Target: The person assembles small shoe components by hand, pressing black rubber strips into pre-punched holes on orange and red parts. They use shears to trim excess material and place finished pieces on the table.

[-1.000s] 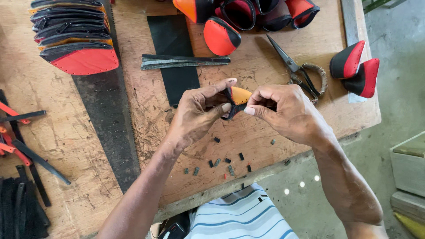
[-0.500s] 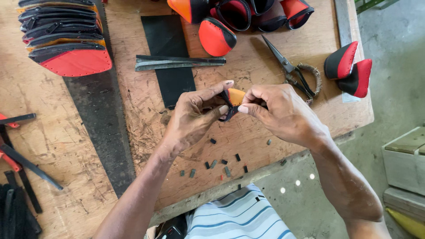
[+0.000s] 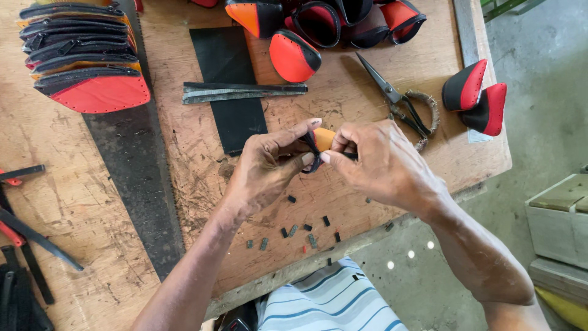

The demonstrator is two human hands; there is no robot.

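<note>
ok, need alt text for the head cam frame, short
Seen from above, a person's left hand and right hand pinch a small orange and black piece over a scuffed wooden workbench. Scissors, black strips, tiny black offcuts and red and black pouches lie around them.

1. A pale grey box (image 3: 554,214) stands on the floor, well to the right of the right hand (image 3: 386,162). It is blocky and has a flat lid, and the picture's edge cuts it off.
2. A second pale box (image 3: 551,270) sits just beside the first, nearer the person. It shows only in part.
3. A small white paper slip (image 3: 476,135), perhaps a label, lies on the table (image 3: 367,79) near its right edge, to the right of the right hand. It is partly covered, and its face is too small to make out.
</note>
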